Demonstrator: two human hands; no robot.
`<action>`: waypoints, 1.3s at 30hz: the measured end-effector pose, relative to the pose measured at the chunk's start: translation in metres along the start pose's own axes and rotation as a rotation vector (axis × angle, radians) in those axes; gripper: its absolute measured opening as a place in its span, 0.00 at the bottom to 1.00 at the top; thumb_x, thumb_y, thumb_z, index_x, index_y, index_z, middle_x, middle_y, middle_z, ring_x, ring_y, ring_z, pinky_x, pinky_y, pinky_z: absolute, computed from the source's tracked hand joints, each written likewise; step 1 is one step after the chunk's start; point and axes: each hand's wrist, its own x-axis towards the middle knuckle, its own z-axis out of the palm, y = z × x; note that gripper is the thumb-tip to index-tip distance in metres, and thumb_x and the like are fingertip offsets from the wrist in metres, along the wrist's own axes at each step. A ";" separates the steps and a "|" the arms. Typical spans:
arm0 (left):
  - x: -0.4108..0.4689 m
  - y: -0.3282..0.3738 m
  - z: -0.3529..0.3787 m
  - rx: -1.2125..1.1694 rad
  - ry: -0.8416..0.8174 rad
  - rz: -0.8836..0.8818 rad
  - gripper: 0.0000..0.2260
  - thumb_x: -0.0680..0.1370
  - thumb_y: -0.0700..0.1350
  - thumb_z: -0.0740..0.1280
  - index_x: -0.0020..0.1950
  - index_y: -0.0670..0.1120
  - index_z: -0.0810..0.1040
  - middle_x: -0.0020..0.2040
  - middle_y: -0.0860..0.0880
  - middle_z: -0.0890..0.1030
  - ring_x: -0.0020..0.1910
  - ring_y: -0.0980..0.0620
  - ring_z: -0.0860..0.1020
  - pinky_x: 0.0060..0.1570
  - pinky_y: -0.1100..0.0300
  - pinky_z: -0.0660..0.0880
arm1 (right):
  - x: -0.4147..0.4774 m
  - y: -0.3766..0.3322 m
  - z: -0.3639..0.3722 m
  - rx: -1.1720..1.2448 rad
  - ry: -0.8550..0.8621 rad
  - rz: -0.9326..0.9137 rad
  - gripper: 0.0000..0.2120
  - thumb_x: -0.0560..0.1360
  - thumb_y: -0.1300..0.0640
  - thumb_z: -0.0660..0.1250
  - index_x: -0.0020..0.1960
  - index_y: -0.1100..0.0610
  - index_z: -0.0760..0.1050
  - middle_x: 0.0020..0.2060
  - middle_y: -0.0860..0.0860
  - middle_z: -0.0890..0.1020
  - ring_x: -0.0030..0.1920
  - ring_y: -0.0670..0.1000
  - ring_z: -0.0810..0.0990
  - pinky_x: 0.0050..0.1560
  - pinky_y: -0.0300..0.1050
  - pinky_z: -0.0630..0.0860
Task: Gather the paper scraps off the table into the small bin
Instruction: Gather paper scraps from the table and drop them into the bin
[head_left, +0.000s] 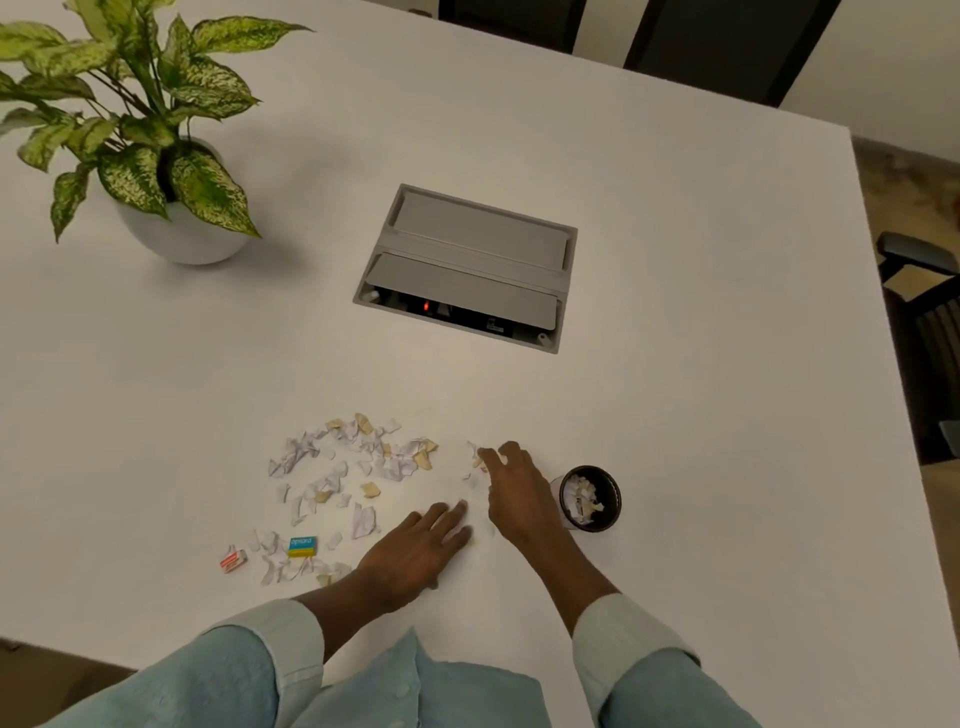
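Note:
Several torn white and tan paper scraps (358, 467) lie scattered on the white table (701, 364), in front of me and to the left. A small black round bin (592, 499) stands at the right with scraps inside. My right hand (514, 483) rests just left of the bin, its fingertips touching a few scraps (475, 457). My left hand (421, 551) lies flat on the table, fingers apart, right of the main pile and holding nothing.
A blue-and-yellow eraser box (302, 545) and a small red-and-white eraser (232, 560) lie among the near scraps. A grey cable hatch (467, 265) is set into the table's middle. A potted plant (156, 156) stands far left. Dark chairs (727, 47) line the far and right edges.

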 end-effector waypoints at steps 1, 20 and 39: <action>-0.002 0.001 -0.001 0.003 0.017 0.013 0.38 0.73 0.44 0.79 0.79 0.46 0.63 0.83 0.40 0.58 0.78 0.39 0.66 0.69 0.49 0.74 | 0.007 0.000 0.003 -0.016 -0.025 0.002 0.30 0.75 0.66 0.66 0.75 0.52 0.64 0.70 0.55 0.68 0.67 0.57 0.71 0.52 0.52 0.80; -0.007 -0.004 0.001 0.075 0.178 0.082 0.24 0.64 0.42 0.85 0.57 0.44 0.84 0.53 0.47 0.83 0.48 0.53 0.81 0.40 0.64 0.83 | -0.010 -0.012 0.040 -0.287 -0.013 -0.206 0.12 0.63 0.66 0.78 0.38 0.54 0.79 0.45 0.51 0.81 0.44 0.52 0.81 0.26 0.40 0.74; 0.021 0.014 -0.050 -0.654 0.383 -0.392 0.05 0.72 0.35 0.72 0.42 0.45 0.83 0.42 0.49 0.81 0.40 0.52 0.79 0.41 0.58 0.77 | -0.054 0.000 0.009 0.448 0.414 0.255 0.07 0.71 0.66 0.71 0.44 0.56 0.84 0.43 0.50 0.83 0.44 0.51 0.81 0.46 0.46 0.77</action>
